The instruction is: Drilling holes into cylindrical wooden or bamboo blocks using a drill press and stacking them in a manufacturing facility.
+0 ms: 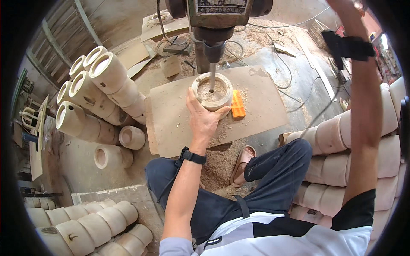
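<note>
Left hand (202,120) is clasping wooden cup (215,104), which is sitting on board (171,121) beneath drill bit (212,73); probably handling stiff, heavyish, dust-slick, outside offering best hold; right hand (346,7): cannot tell grip

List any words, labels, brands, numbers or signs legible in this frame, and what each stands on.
Drill head, dark plate: print too small to read.
Shirt, small dark mark: too blurred to read.
No text is clearly legible.
</note>
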A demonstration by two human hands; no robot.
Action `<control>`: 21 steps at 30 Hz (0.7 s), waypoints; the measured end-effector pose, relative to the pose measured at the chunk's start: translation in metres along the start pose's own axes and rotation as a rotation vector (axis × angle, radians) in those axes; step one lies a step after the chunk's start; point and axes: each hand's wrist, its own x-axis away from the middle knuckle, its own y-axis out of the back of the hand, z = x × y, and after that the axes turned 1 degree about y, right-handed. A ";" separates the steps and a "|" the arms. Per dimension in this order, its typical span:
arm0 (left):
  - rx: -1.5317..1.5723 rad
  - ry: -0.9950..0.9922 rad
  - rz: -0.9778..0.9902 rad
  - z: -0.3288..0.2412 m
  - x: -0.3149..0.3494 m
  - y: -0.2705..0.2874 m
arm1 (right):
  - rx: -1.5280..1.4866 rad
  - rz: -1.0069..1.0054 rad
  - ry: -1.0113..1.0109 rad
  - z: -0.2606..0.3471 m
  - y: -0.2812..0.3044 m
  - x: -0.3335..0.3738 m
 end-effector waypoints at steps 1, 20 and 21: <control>0.179 -0.094 0.085 -0.041 0.000 -0.040 | -0.393 -0.007 -0.196 0.001 0.139 -0.060; 0.361 0.132 0.321 -0.021 0.046 0.047 | 0.293 0.307 -0.894 -0.008 -0.136 0.324; 0.411 0.341 0.387 -0.020 0.054 0.068 | 0.300 0.357 -0.808 0.012 -0.135 0.326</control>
